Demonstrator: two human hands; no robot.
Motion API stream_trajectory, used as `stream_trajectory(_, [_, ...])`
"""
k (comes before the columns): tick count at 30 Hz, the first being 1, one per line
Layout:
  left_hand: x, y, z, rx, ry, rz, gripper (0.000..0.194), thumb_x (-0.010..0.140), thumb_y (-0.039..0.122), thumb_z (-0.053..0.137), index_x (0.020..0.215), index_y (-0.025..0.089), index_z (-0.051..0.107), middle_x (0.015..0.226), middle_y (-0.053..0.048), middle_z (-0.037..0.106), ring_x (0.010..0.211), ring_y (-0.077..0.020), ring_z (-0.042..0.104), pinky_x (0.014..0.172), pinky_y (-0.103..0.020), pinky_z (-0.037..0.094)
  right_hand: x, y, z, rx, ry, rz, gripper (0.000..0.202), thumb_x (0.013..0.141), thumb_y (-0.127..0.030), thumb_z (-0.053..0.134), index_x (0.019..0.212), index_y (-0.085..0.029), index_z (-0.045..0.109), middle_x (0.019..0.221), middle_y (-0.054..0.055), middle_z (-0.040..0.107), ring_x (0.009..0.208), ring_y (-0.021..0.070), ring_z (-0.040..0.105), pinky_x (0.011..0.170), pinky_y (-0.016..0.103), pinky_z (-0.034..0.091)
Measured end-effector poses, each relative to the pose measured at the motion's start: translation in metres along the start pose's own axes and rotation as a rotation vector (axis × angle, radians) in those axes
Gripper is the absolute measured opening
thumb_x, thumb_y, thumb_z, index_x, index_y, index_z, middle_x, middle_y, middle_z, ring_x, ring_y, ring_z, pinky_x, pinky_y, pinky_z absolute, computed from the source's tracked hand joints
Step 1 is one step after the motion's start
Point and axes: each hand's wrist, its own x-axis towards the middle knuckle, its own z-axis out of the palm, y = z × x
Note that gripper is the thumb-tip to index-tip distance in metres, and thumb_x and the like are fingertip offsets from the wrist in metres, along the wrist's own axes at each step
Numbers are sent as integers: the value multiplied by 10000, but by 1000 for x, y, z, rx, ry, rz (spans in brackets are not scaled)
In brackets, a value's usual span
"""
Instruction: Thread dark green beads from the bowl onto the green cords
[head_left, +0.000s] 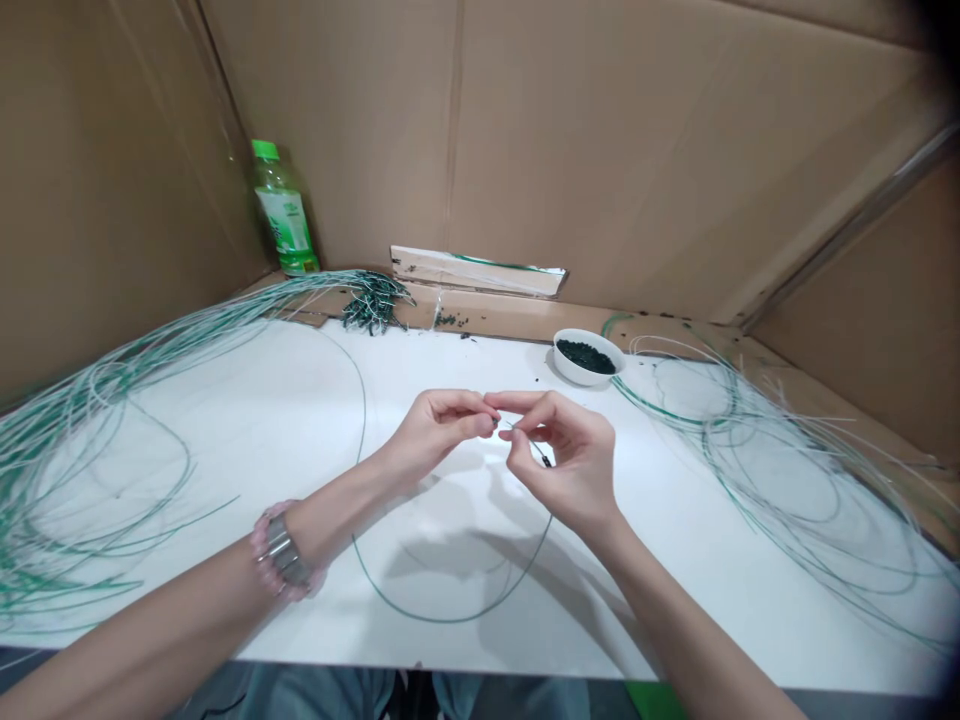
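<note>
My left hand and my right hand meet fingertip to fingertip above the middle of the white table. Between them I pinch the end of a thin green wire, which loops down toward the table's front edge and curves back up to my hands. A small dark piece sits on the wire at my right fingers. My left thumb and forefinger are closed on the wire's tip. A pink bead bracelet is on my left wrist.
A large bundle of green wires sweeps along the left side to a heap of finished ends. Loose wire coils lie at the right. A white bowl of dark bits, a green bottle and cardboard walls stand behind.
</note>
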Motion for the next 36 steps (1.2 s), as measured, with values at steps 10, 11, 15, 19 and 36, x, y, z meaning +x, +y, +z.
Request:
stream_trajectory(10, [1, 0, -1, 60, -12, 76, 170, 589, 296, 792, 652, 164, 707, 709, -12, 665, 686, -104, 585, 674, -236, 454, -2, -3, 0, -69, 9, -14, 182, 642, -9, 557, 633, -188, 523, 911, 45, 710, 861, 178, 677, 576, 220, 558])
stream_trajectory(11, [1, 0, -2, 72, -22, 92, 148, 605, 280, 784, 659, 166, 706, 707, -9, 663, 687, -102, 586, 675, -232, 457, -2, -3, 0, -75, 11, -18, 184, 641, -8, 557, 633, -188, 521, 911, 43, 710, 859, 175, 676, 576, 218, 557])
stream_trajectory(15, [1, 2, -1, 190, -33, 163, 55, 660, 195, 737, 673, 160, 696, 708, -10, 655, 690, -103, 591, 680, -229, 473, -2, -1, -1, -99, 4, -37, 186, 637, -5, 561, 654, -188, 537, 916, 40, 705, 850, 167, 673, 593, 225, 572])
stream_trajectory(19, [-2, 3, 0, 289, -3, 242, 28, 690, 178, 706, 691, 153, 692, 732, -24, 654, 712, -115, 605, 675, -224, 487, -2, 0, 1, -130, 11, -49, 178, 643, -13, 564, 659, -189, 542, 915, 43, 702, 851, 167, 670, 608, 238, 583])
stream_trajectory(36, [-4, 4, 4, 301, 120, 197, 110, 674, 244, 718, 721, 145, 709, 702, -35, 697, 667, -134, 635, 657, -241, 512, -1, 7, 3, -75, 27, 43, 56, 771, -179, 598, 729, -188, 634, 868, 61, 697, 826, 172, 661, 670, 292, 583])
